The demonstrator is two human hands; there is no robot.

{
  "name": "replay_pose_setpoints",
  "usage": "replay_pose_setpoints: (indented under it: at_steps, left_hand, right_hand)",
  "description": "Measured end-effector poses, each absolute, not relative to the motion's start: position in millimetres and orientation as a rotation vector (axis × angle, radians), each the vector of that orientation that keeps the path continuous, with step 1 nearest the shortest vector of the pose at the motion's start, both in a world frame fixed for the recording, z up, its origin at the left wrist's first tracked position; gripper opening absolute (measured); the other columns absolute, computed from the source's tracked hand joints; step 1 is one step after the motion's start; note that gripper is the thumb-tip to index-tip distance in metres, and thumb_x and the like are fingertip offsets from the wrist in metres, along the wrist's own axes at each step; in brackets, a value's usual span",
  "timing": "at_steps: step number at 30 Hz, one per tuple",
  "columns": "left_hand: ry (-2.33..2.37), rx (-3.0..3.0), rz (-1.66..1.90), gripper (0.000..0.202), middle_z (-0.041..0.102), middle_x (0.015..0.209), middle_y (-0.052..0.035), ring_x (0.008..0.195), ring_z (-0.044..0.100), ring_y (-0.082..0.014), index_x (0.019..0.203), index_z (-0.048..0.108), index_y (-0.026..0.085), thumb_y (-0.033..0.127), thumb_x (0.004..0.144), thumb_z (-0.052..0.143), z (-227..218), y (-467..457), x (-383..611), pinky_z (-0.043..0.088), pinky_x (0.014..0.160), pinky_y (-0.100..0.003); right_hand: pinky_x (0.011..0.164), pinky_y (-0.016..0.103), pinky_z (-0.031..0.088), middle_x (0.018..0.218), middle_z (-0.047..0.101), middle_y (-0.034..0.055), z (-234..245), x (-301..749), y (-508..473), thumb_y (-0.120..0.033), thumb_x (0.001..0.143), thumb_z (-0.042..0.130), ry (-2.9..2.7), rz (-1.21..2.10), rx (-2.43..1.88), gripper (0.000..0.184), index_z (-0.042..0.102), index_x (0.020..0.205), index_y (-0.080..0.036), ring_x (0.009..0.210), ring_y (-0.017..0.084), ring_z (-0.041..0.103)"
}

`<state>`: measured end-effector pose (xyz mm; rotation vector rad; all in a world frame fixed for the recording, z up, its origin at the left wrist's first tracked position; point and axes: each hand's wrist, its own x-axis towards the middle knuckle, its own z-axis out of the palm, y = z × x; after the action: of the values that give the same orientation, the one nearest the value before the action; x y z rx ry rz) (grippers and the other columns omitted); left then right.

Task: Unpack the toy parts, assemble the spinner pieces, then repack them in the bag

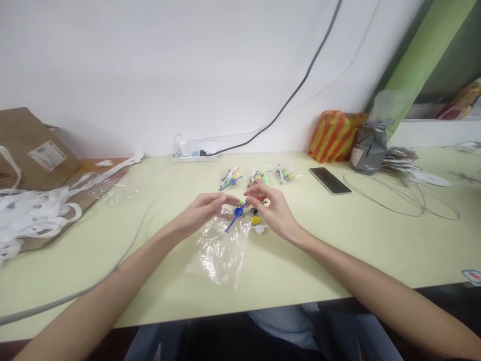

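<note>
In the head view, my right hand [270,208] pinches the upper end of a blue plastic piece [238,212], a thin stick with a round cup at its middle. It hangs tilted above the table. Opposite it, my left hand [205,210] has its fingers stretched towards the piece, the index fingertip close to a bit of bright green; whether they touch, I cannot tell. Under and beside my right hand lie a yellow piece [256,220], a white piece with a round end [259,229] and dark bits, partly hidden. A crumpled clear plastic bag [220,250] lies below my hands.
Behind my hands lie three small clear packs of coloured pieces [230,179]. A phone [329,180], a striped bag [330,135] and a thin cable are to the right. A power strip [193,156] stands by the wall. White strapping [37,215] and a thick grey cable [93,287] lie left.
</note>
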<state>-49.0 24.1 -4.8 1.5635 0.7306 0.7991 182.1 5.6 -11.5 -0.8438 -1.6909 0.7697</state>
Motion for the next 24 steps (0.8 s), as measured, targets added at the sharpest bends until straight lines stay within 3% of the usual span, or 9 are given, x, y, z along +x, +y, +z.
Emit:
replay_pose_setpoints:
  at_steps: [3,6,10,13,17,20,24]
  left_hand:
    - [0.661,1.485,0.769,0.039,0.064,0.133,-0.0176,0.118,0.065,-0.0305,0.128,0.067,0.017,0.043,0.100,0.056,-1.9,22.0,-47.3,0.053,0.098,-0.040]
    - [0.646,1.427,0.794,0.040,0.066,0.130,-0.0182,0.112,0.068,-0.0302,0.131,0.065,0.016,0.041,0.101,0.055,0.8,20.7,-45.7,0.054,0.093,-0.039]
    - [0.652,1.409,0.886,0.039,0.069,0.123,-0.0196,0.106,0.070,-0.0302,0.128,0.066,0.013,0.040,0.101,0.056,3.9,19.3,-43.8,0.057,0.086,-0.037]
    - [0.651,1.409,0.921,0.042,0.069,0.123,-0.0195,0.105,0.071,-0.0307,0.130,0.065,0.014,0.042,0.100,0.057,5.7,18.1,-42.2,0.057,0.087,-0.039]
    - [0.581,1.368,0.858,0.067,0.058,0.142,-0.0164,0.118,0.065,-0.0323,0.153,0.040,0.030,0.051,0.094,0.064,7.7,15.0,-40.6,0.054,0.097,-0.044]
    - [0.534,1.381,0.673,0.088,0.051,0.148,-0.0173,0.121,0.063,-0.0356,0.158,0.024,0.037,0.052,0.086,0.074,8.3,11.3,-40.3,0.055,0.094,-0.046]
    - [0.542,1.481,0.440,0.075,0.059,0.138,-0.0219,0.109,0.070,-0.0352,0.154,0.035,0.028,0.037,0.090,0.073,7.4,7.4,-40.5,0.057,0.084,-0.040]
  right_hand:
    - [0.074,0.030,0.047,0.084,0.070,0.0007,-11.0,182.8,5.0,-0.024,0.091,0.067,-1.690,0.736,-0.822,0.004,0.067,0.092,-0.020,0.080,0.016,0.067]
    - [0.077,0.030,0.046,0.085,0.071,0.0011,-7.7,181.9,0.6,-0.026,0.090,0.071,-1.757,0.693,-0.813,0.008,0.070,0.084,-0.020,0.083,0.017,0.063]
    - [0.081,0.032,0.046,0.087,0.071,0.0023,-4.3,179.6,-6.3,-0.030,0.095,0.066,-1.867,0.700,-0.790,0.014,0.075,0.089,-0.022,0.086,0.018,0.061]
    - [0.081,0.032,0.045,0.082,0.070,0.0012,-3.6,178.7,-8.8,-0.030,0.091,0.071,-1.984,0.655,-0.751,0.009,0.075,0.095,-0.023,0.085,0.018,0.058]
    - [0.084,0.035,0.044,0.080,0.069,-0.0002,-2.1,180.3,-8.7,-0.023,0.092,0.069,-1.984,0.456,-0.702,0.005,0.068,0.087,-0.022,0.082,0.018,0.055]
    - [0.088,0.039,0.043,0.084,0.070,0.0018,0.3,184.1,-7.1,-0.021,0.096,0.062,-1.921,0.248,-0.692,0.010,0.066,0.087,-0.023,0.084,0.019,0.055]
    - [0.088,0.042,0.043,0.087,0.072,0.0030,2.5,189.5,-3.8,-0.021,0.099,0.056,-1.908,0.031,-0.746,0.015,0.068,0.090,-0.025,0.088,0.022,0.055]
